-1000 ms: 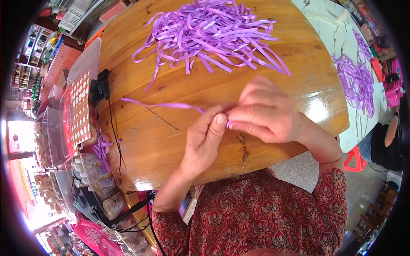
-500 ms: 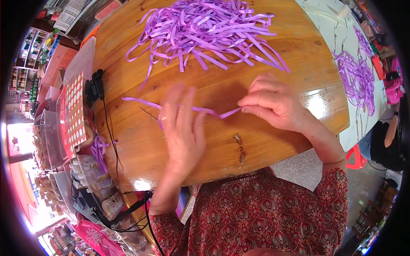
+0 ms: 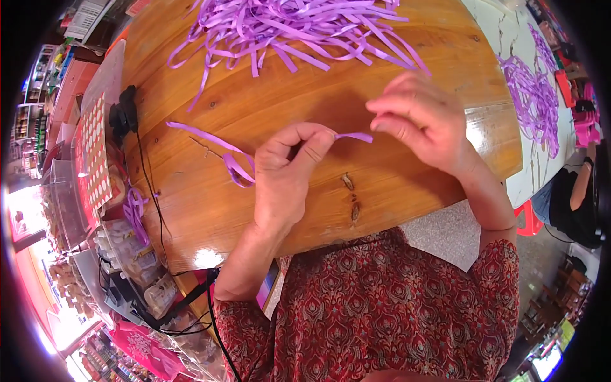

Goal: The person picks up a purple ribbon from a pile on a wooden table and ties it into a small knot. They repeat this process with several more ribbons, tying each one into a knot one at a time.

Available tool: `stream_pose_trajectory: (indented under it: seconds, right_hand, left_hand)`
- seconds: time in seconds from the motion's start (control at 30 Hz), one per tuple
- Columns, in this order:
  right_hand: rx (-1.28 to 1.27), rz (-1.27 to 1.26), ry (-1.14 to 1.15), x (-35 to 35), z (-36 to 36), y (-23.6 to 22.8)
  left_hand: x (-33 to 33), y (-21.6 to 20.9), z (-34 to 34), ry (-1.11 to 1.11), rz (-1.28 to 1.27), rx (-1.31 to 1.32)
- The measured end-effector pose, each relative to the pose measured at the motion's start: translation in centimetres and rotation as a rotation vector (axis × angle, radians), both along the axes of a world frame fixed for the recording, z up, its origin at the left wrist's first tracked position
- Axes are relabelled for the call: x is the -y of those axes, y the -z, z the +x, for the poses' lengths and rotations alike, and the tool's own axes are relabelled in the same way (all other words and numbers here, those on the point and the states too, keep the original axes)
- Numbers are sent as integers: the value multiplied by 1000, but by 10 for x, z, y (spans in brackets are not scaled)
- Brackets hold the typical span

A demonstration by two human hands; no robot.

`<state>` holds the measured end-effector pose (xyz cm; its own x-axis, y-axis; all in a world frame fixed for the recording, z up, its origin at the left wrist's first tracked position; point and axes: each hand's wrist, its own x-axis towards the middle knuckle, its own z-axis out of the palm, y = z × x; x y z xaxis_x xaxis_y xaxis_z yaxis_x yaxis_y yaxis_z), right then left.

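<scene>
A narrow purple ribbon [image 3: 207, 135] runs over the wooden table, loops beside my left hand [image 3: 287, 165] and passes behind it. My left thumb and forefinger are closed in a pinch on this ribbon, and a short end sticks out to the right of the fingertips. Just past that end hovers my right hand [image 3: 425, 126], with a gap between thumb and forefinger and nothing seen in it. The other right fingers are curled and slightly blurred. Farther back lies a big tangled pile of purple ribbons [image 3: 289, 32].
A small dark twig-like piece [image 3: 205, 148] rests near the ribbon. A black clip-like device [image 3: 124, 114] with a cable sits at the table's left edge, beside a dotted red sheet [image 3: 95, 156]. More purple ribbons [image 3: 531, 95] lie on a white marbled table at right, near another person [image 3: 569, 204].
My left hand has gone from spread fingers to a pinch on the ribbon. My right hand has let go of the ribbon's end and moved slightly up and right.
</scene>
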<state>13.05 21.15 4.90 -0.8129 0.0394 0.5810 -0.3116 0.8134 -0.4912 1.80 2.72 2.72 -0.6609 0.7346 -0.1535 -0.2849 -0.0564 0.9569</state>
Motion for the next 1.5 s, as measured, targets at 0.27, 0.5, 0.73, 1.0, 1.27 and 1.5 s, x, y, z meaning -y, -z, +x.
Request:
stream_pose_trajectory:
  seconds: [0.27,0.5,0.73,1.0,1.27,1.5]
  right_hand:
    - [93,-244,15,-1,2,-2]
    - [492,-739,-90,11,-3,10]
    - [358,-466,-109,17,1,10]
    - [403,-647,-315,14,4,5]
    - [373,-1528,-378,25,5,16]
    - [364,-1253,-196,31,-1,14]
  left_hand:
    - [-1,0,1,-37,-40,27]
    - [2,-2,1,-28,-69,-599]
    - [-2,1,0,-74,-84,-753]
    - [-1,-4,-6,59,-40,-735]
    - [-4,2,7,93,159,147]
    - [-3,7,11,28,183,23]
